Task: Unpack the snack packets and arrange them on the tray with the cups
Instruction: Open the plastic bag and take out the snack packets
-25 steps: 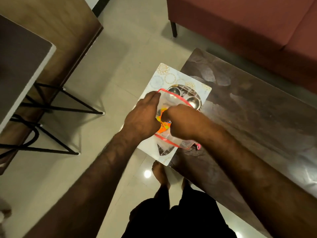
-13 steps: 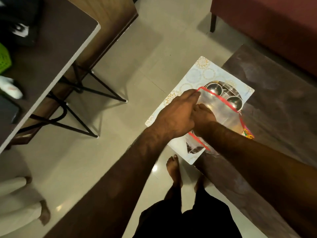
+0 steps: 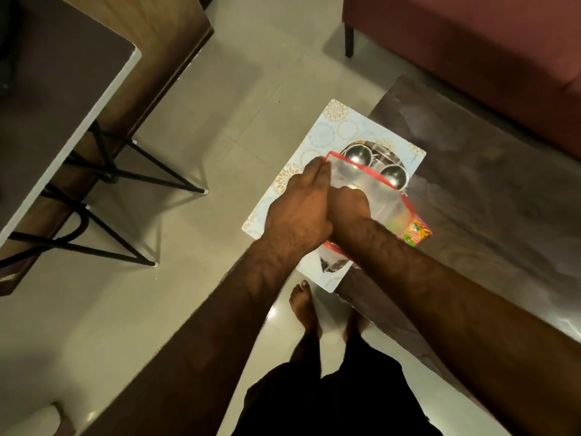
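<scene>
The left hand (image 3: 298, 212) pinches the red rim of a clear plastic bag (image 3: 374, 190) between closed fingers, just above the steel cups (image 3: 358, 154) on the tray (image 3: 382, 152). The right hand (image 3: 349, 206) is beside it at the bag, its fingers curled under and hidden, so I cannot tell what they grip. A bright snack packet (image 3: 416, 231) lies in the bag's right end, over the desk (image 3: 471, 199).

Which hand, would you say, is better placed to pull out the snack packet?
Right: the right hand seems inside the clear bag, nearer the snack packet; the left hand pinches its rim.
</scene>
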### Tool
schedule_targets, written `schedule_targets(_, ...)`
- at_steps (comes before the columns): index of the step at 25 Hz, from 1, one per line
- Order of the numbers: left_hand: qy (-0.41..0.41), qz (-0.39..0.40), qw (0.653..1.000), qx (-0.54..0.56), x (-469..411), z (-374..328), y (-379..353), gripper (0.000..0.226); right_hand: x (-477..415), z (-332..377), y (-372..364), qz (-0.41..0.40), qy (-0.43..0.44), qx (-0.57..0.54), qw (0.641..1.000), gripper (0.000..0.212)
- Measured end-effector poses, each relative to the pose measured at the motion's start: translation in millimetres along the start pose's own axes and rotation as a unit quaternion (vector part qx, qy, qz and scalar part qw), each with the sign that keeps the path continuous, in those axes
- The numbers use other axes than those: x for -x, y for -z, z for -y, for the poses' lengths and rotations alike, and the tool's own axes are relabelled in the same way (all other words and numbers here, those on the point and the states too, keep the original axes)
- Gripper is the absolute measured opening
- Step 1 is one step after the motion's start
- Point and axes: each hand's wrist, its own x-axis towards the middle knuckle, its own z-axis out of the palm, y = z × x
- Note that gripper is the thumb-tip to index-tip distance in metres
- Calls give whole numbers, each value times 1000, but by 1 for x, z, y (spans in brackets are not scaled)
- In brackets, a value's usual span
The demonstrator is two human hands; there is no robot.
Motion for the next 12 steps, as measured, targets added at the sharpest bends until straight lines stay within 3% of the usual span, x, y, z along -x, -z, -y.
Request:
schedule_targets(5, 9, -7, 1000, -7, -5, -5, 9, 85, 64, -38, 48, -77, -52, -72, 993, 24)
schedule_targets(8, 31, -6, 999, -31, -6, -8, 12, 86, 97, -68, 59, -158, -115, -216, 957, 46)
schedule_targets(10, 42, -8, 998, -42, -6, -17, 11, 84, 112, -91, 54, -200, -149, -389, 887, 51)
schedule_targets(12, 56, -16, 997, -55, -7, -25, 9, 81, 120, -116, 39, -252, -170, -585, 752, 38)
